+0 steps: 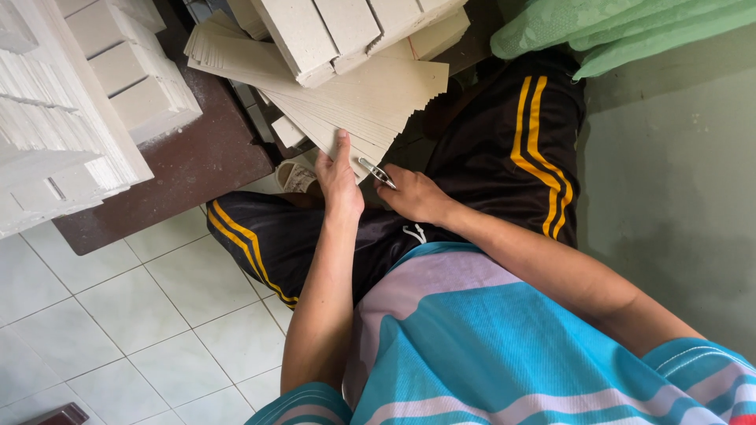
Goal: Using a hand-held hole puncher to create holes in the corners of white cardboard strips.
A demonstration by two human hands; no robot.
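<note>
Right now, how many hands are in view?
2, both the person's own. The left hand presses on the fanned stack of cardboard sheets. The right hand, beside it over the lap, holds a small metal tool. None seems hidden.

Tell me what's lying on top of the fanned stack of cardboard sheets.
A bundle of white blocks rests on the cardboard sheets, and the left hand presses their near edge. The sheets' far part is covered by the blocks.
</note>
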